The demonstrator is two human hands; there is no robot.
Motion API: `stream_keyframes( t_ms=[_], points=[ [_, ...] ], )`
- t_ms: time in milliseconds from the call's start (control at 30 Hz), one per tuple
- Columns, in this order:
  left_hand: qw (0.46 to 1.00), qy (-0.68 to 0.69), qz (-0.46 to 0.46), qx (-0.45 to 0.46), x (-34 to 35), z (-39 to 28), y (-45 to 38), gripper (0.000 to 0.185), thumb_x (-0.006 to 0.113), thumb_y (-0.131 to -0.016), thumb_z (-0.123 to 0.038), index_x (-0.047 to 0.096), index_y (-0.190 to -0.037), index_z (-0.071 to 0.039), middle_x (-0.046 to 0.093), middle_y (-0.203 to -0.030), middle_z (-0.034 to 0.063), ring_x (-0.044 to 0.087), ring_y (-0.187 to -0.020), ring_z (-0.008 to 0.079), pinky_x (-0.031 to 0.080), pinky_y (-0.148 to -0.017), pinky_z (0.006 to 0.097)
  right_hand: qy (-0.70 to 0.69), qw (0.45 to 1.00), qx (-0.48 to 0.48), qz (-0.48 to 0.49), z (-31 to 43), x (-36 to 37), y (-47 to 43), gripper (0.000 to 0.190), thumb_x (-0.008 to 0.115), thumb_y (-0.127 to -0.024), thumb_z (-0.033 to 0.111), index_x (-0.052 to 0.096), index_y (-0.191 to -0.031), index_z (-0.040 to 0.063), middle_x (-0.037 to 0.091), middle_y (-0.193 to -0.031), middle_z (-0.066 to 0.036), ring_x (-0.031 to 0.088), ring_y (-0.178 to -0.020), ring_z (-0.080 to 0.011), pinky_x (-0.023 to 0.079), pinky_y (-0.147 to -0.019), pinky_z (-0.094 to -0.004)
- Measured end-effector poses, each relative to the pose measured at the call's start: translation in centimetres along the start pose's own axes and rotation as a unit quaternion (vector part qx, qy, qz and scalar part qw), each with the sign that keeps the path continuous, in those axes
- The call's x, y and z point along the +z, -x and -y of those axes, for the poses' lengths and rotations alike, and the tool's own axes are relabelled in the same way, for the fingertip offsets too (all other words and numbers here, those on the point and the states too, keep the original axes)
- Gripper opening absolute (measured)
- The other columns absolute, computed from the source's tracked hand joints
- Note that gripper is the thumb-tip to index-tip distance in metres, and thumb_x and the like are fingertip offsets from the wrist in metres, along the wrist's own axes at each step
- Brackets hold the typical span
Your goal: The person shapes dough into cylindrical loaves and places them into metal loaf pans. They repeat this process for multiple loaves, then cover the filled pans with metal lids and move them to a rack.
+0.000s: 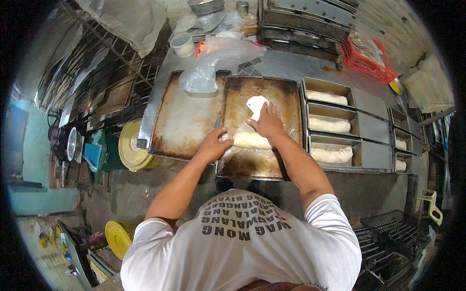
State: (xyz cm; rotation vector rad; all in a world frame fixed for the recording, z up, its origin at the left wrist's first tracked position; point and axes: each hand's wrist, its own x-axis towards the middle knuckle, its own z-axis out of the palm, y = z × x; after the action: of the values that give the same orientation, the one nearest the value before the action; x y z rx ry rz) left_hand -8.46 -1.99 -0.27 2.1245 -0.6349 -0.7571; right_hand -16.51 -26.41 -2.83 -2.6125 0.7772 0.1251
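Note:
A roll of pale dough lies crosswise on a browned metal baking tray in front of me. My left hand is at the roll's left end, its thumb and fingers curled close to the dough; whether they grip it is unclear. Above the roll, my right hand rests flat with fingers spread, its fingertips at the edge of a white patch on the tray. The right wrist partly hides the roll's right end. Dough rolls also lie in metal loaf pans on the right, one in the middle pan.
Left of the tray is a second baking tray, with a clear plastic bag over its top edge. A plastic tub stands at the back left. A red crate sits at the back right. Yellow-lidded bucket stands beside the table.

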Motion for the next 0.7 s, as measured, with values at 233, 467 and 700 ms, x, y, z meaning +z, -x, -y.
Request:
stream_keyframes(
  t_ms=[233, 467, 700],
  points=[
    [0.997, 0.081, 0.001, 0.008, -3.0, 5.3, 1.9, 0.059, 0.077, -0.091, -0.029, 0.060, -0.138, 0.002, 0.069, -0.127, 0.0196, 0.070, -0.104, 0.0219, 0.055, -0.091, 0.0339, 0.004, 0.998, 0.046, 0.033, 2.1, 0.7, -0.1, 0.102, 0.053, -0.100, 0.062, 0.010, -0.162, -0.008, 0.013, -0.170, -0.027, 0.016, -0.158, -0.0401, 0.023, -0.128, -0.0453],
    [0.989, 0.140, -0.016, 0.043, -7.2, 9.2, 2.8, 0.049, 0.074, -0.094, -0.020, 0.060, -0.134, 0.005, 0.069, -0.123, 0.0188, 0.070, -0.107, 0.0231, 0.056, -0.090, 0.0336, -0.058, 0.994, 0.072, 0.056, 1.3, -3.2, 5.0, 0.048, 0.051, -0.104, 0.042, 0.068, -0.118, -0.001, 0.063, -0.129, -0.027, 0.055, -0.128, -0.0441, 0.041, -0.107, -0.0543],
    [0.983, 0.176, 0.036, 0.045, -8.5, 9.1, 3.2, 0.046, 0.072, -0.095, -0.015, 0.059, -0.134, 0.005, 0.069, -0.124, 0.0165, 0.068, -0.109, 0.0206, 0.055, -0.094, 0.0324, -0.033, 0.978, -0.134, -0.156, 6.6, 7.8, 7.7, 0.022, 0.061, -0.095, 0.018, 0.070, -0.106, 0.000, 0.067, -0.109, -0.024, 0.061, -0.106, -0.0433, 0.048, -0.095, -0.0506]
  ],
)
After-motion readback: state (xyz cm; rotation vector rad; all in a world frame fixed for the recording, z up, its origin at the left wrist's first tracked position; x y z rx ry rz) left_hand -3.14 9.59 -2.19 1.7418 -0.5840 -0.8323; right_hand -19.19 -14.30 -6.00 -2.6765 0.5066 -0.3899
